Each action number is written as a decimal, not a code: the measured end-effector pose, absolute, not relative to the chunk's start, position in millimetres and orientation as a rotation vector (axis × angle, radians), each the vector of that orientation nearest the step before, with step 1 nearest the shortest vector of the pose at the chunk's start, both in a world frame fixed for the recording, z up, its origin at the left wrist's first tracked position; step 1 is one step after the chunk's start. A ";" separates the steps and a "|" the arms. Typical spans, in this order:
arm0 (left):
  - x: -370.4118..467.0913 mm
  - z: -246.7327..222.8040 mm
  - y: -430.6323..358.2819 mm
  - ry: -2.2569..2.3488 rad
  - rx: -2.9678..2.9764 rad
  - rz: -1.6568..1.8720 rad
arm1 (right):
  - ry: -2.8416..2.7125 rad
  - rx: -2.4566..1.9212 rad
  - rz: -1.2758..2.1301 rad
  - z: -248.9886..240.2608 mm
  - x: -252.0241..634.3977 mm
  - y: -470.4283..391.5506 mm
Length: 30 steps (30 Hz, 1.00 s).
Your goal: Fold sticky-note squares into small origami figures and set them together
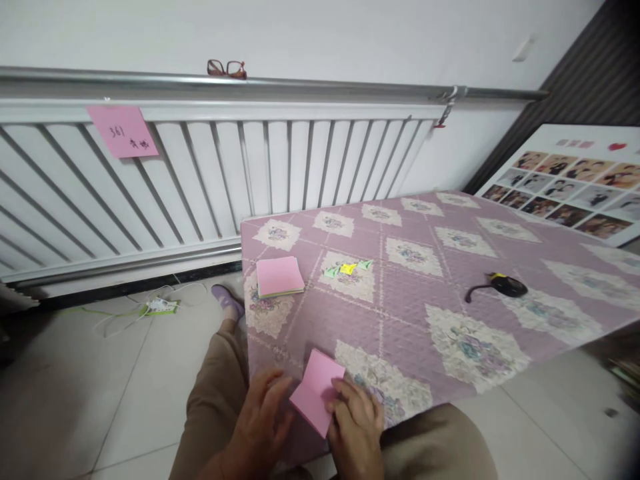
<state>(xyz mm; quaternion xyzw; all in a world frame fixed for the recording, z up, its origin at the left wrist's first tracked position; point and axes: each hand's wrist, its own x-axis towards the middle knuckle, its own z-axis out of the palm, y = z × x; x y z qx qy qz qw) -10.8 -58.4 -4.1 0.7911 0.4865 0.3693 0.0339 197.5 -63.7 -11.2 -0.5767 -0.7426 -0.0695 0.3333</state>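
Both the left hand [263, 420] and right hand [356, 427] are pinching a pink paper sheet [317, 391] at the quilted table's [450, 293] six o'clock edge, where uneven pressing is risking a crooked crease.

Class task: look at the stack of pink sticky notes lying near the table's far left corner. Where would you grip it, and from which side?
Grip the stack of pink sticky notes by its two opposite side edges, coming down from above. It lies flat on the quilted purple tablecloth, square and thin, with nothing touching it, so its edges look free for a pinch.
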 end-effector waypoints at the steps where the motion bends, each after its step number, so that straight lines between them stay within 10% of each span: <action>1: -8.2 -1.9 -57.5 1.469 2.509 1.120 | -1.933 -1.506 -0.172 -9.4 195.3 -63.7; 30: -27.2 14.1 -60.3 1.429 2.314 0.807 | -2.134 -1.461 0.262 4.0 173.6 -80.5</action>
